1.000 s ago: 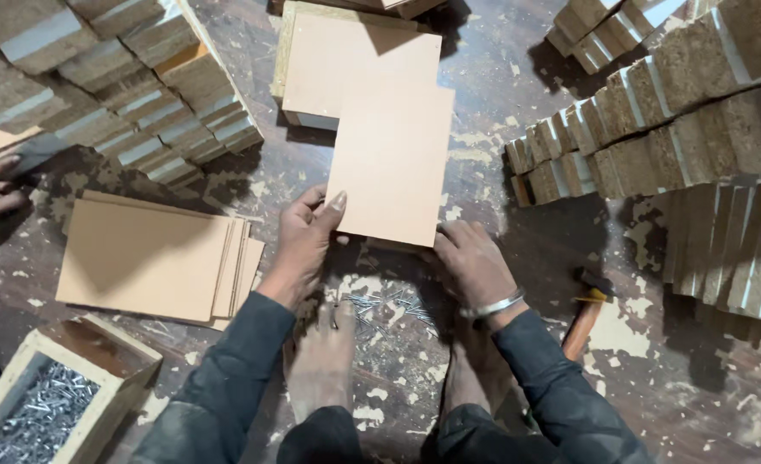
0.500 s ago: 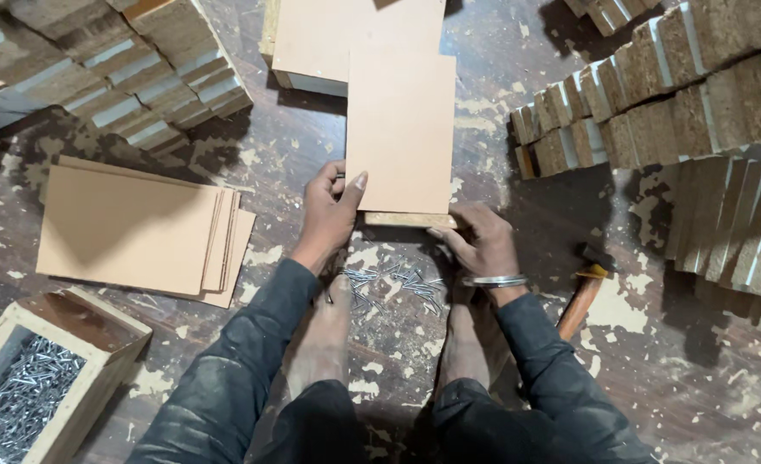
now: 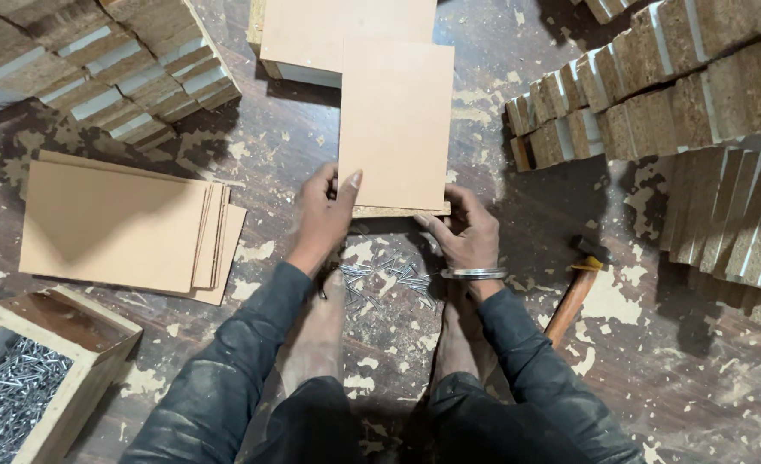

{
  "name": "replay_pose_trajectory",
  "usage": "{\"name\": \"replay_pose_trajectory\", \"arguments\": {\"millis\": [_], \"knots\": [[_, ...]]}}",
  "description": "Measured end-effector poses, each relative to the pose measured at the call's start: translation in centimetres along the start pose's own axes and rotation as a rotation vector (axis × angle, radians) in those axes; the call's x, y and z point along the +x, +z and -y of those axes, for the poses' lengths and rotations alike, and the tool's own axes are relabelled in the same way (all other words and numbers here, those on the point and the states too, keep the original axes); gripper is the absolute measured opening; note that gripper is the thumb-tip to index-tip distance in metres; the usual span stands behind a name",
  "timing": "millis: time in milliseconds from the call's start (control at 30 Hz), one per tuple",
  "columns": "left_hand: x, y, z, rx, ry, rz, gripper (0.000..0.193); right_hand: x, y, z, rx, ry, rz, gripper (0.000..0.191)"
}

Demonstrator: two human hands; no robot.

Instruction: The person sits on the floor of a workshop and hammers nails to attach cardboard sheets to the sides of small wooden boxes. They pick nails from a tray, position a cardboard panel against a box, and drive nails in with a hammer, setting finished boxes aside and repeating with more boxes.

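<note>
Where the head view looks straight down at the floor between the person's knees, a tan fibreboard panel (image 3: 395, 125) lies flat on a particle-board piece (image 3: 400, 210), of which only the rough near edge shows under the panel's near end. The panel's long axis runs away from the person, near end at the hands, far end overlapping a stack of like panels (image 3: 312, 34) at the top of the frame. Left hand (image 3: 327, 215): curled on the panel's near left corner, fingers wrapped at the edge, one fingertip on the top face. Right hand (image 3: 465, 230), metal bangle (image 3: 473, 274) at the wrist: clasps the near right corner, fingers along the underlying edge; both holds are narrow pinches at the corners, apparently to keep the panel's edges flush with the piece below. Loose nails (image 3: 385, 279) lie scattered just behind the hands, between the bare feet (image 3: 316, 339), within easy reach. A hammer (image 3: 574, 296) with a wooden handle lies just beside the right forearm. Left of the body: a fanned pile of thin tan sheets (image 3: 114, 225) and, nearer, an open wooden box of nails (image 3: 20, 391). Rows of particle-board blocks (image 3: 672, 77) stand on edge at right and upper left, well apart from the hands.
</note>
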State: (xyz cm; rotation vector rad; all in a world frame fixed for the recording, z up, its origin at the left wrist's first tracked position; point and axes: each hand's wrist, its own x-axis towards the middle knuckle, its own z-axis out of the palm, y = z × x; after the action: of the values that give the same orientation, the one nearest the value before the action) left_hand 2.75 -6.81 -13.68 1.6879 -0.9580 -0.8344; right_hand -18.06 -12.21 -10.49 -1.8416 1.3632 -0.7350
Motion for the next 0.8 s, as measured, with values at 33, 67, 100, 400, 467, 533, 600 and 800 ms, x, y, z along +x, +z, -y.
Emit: {"name": "replay_pose_trajectory", "arguments": {"millis": [33,67,100,400,467,533,600,800], "knots": [[-0.3,0.0,0.0,-0.006,0.025,0.000,0.029,-0.1,0.1,-0.1,-0.029,-0.061,-0.010,0.050],[-0.6,0.0,0.0,-0.011,0.047,0.003,0.031,-0.2,0.2,-0.2,-0.057,-0.118,-0.019,0.050],[-0.8,-0.1,-0.1,0.011,0.010,-0.002,0.034,-0.3,0.2,-0.3,-0.087,-0.171,-0.025,0.051],[-3.5,-3.3,-1.1,0.419,0.222,0.113,0.075,-1.1,-0.9,-1.7,-0.226,-0.135,-0.046,0.042],[-4.0,-3.4,-1.4,0.403,0.194,0.108,0.069,-1.1,-0.9,-1.7,-0.137,-0.108,-0.029,0.037],[-4.0,-3.3,-1.6,0.392,0.171,0.088,0.061,-1.0,-0.7,-1.6,-0.060,-0.091,-0.032,0.033],[-3.8,-3.3,-1.7,0.380,0.229,0.048,0.052,-0.8,-0.6,-1.5,0.006,-0.078,-0.051,0.028],[-3.5,-3.7,-1.7,0.377,0.279,0.044,0.044,-0.5,-0.9,-1.8,-0.006,-0.099,-0.052,0.025]]}}
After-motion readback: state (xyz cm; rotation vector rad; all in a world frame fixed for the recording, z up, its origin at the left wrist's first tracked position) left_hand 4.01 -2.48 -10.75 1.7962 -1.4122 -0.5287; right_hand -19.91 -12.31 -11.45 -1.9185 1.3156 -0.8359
